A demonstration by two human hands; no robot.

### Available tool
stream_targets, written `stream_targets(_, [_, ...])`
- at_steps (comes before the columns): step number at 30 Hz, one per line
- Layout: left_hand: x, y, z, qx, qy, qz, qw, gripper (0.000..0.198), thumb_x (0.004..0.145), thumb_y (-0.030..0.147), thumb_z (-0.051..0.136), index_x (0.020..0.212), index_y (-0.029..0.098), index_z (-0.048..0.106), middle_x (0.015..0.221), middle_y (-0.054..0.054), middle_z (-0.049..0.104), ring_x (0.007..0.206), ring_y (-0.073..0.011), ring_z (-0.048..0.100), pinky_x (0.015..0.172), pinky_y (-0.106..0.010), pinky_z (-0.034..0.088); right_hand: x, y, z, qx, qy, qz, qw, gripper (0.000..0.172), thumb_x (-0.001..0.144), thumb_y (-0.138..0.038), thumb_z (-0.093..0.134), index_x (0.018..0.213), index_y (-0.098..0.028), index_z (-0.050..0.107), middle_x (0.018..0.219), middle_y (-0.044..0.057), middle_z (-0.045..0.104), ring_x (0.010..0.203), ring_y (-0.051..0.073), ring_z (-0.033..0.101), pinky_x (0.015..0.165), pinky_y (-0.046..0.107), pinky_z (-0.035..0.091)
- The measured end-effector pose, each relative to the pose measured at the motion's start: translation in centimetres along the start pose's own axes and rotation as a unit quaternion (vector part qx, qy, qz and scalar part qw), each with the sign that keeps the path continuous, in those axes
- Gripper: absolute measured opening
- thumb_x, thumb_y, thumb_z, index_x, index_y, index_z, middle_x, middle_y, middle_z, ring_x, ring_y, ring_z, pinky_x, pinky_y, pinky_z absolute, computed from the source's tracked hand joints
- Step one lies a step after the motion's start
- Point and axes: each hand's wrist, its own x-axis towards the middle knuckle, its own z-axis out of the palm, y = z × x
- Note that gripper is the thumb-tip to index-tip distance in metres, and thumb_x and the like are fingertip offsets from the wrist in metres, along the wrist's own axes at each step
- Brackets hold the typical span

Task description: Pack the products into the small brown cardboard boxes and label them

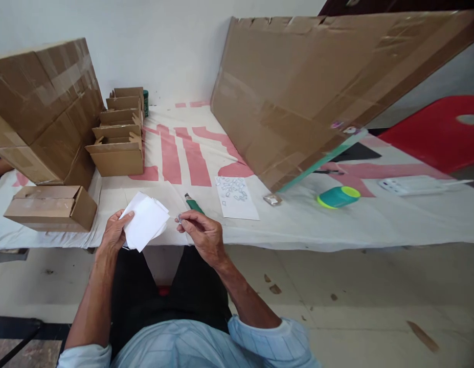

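My left hand [116, 230] grips a small stack of white papers [144, 220] over the table's front edge, thumb on top. To the right of the stack, my right hand [202, 232] is pinched on a tiny item, perhaps a paper clip, too small to make out clearly. Just behind my right hand lies a green cutter [194, 203]. A white sheet [237, 198] with many small clips scattered on its upper part lies on the cloth to the right of the cutter.
Cardboard boxes stand at left: a large stack [45, 107], open small boxes [117, 153] and a closed one [50, 207]. A huge carton [298, 92] leans at right, near a teal container [338, 197], a power strip [411, 185] and a red chair [439, 133].
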Motion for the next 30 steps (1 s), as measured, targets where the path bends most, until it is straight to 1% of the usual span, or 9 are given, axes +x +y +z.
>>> stream_targets(4, [0.1, 0.3, 0.2, 0.005, 0.012, -0.001, 1.0, 0.064, 0.041, 0.042, 0.108, 0.082, 0.015, 0.067, 0.07, -0.001, 0.075, 0.055, -0.013, 0.065, 0.054, -0.023, 0.052, 0.2, -0.5, -0.4, 0.01, 0.039, 0.024, 0.999, 0.029, 0.085, -0.049, 0.084, 0.098, -0.023, 0.076, 0.086, 0.005, 0.08, 0.067, 0.017, 0.071, 0.07, 0.037, 0.066])
stream_targets(7, [0.3, 0.4, 0.4, 0.011, 0.011, -0.001, 1.0, 0.062, 0.045, 0.039, 0.107, 0.086, 0.014, 0.068, 0.072, -0.002, 0.076, 0.057, -0.0144, 0.067, 0.055, -0.024, 0.052, 0.4, -0.7, -1.0, 0.031, 0.053, 0.045, 0.997, 0.037, 0.08, -0.049, 0.088, 0.103, -0.023, 0.076, 0.085, 0.004, 0.081, 0.066, 0.018, 0.073, 0.071, 0.038, 0.068])
stream_targets(13, [1.0, 0.7, 0.9, 0.033, 0.043, -0.004, 0.999, 0.053, 0.053, 0.028, 0.101, 0.093, 0.013, 0.069, 0.076, -0.004, 0.078, 0.058, -0.0164, 0.07, 0.056, -0.025, 0.057, 0.6, -0.5, -3.3, 0.012, 0.07, 0.089, 0.993, 0.033, 0.079, -0.053, 0.087, 0.087, -0.023, 0.077, 0.082, 0.006, 0.082, 0.066, 0.02, 0.074, 0.072, 0.039, 0.067])
stream_targets(17, [1.7, 1.0, 1.4, 0.048, 0.064, -0.009, 0.997, 0.046, 0.056, 0.022, 0.095, 0.093, 0.014, 0.07, 0.076, -0.003, 0.079, 0.058, -0.0171, 0.071, 0.055, -0.025, 0.059, 0.3, 0.3, -6.7, -0.032, 0.106, 0.078, 0.991, 0.026, 0.084, -0.049, 0.081, 0.085, -0.023, 0.077, 0.086, 0.007, 0.082, 0.07, 0.02, 0.072, 0.073, 0.036, 0.064])
stream_targets(20, [2.1, 1.2, 2.1, 0.062, 0.075, -0.014, 0.995, 0.043, 0.055, 0.021, 0.093, 0.091, 0.015, 0.069, 0.072, -0.002, 0.077, 0.057, -0.0173, 0.07, 0.054, -0.024, 0.058, 0.3, 1.0, -10.5, -0.102, 0.168, 0.034, 0.98, 0.022, 0.085, -0.044, 0.078, 0.081, -0.023, 0.077, 0.086, 0.005, 0.079, 0.078, 0.02, 0.07, 0.076, 0.034, 0.059])
stream_targets(22, [2.5, 1.3, 2.6, 0.073, 0.086, -0.021, 0.993, 0.043, 0.054, 0.022, 0.093, 0.089, 0.015, 0.069, 0.07, -0.001, 0.075, 0.055, -0.0169, 0.069, 0.052, -0.023, 0.057, 0.7, 1.5, -13.4, -0.149, 0.212, 0.021, 0.966, 0.022, 0.083, -0.044, 0.077, 0.078, -0.023, 0.077, 0.079, 0.003, 0.075, 0.077, 0.019, 0.065, 0.074, 0.033, 0.055])
stream_targets(24, [2.8, 1.4, 3.2, 0.082, 0.096, -0.023, 0.992, 0.043, 0.052, 0.023, 0.093, 0.087, 0.016, 0.069, 0.07, 0.0, 0.075, 0.054, -0.0165, 0.068, 0.05, -0.023, 0.057, 1.5, 2.1, -16.1, -0.18, 0.243, 0.031, 0.953, 0.025, 0.081, -0.046, 0.077, 0.076, -0.022, 0.076, 0.073, 0.001, 0.071, 0.072, 0.018, 0.061, 0.072, 0.033, 0.053])
stream_targets(27, [3.4, 1.3, 4.0, 0.093, 0.101, -0.02, 0.99, 0.045, 0.049, 0.024, 0.095, 0.085, 0.016, 0.07, 0.069, 0.0, 0.074, 0.053, -0.0161, 0.066, 0.048, -0.023, 0.056, 3.4, 3.2, -18.8, -0.196, 0.25, 0.05, 0.947, 0.028, 0.077, -0.049, 0.077, 0.075, -0.021, 0.077, 0.072, 0.002, 0.073, 0.07, 0.018, 0.061, 0.069, 0.033, 0.052])
stream_targets(30, [4.0, 1.1, 4.7, 0.11, 0.104, -0.019, 0.988, 0.047, 0.046, 0.026, 0.097, 0.083, 0.017, 0.07, 0.068, 0.0, 0.074, 0.052, -0.0155, 0.065, 0.048, -0.023, 0.056, 5.7, 4.5, -19.9, -0.203, 0.225, 0.065, 0.951, 0.029, 0.074, -0.049, 0.076, 0.074, -0.02, 0.078, 0.073, 0.003, 0.075, 0.07, 0.019, 0.062, 0.069, 0.033, 0.052])
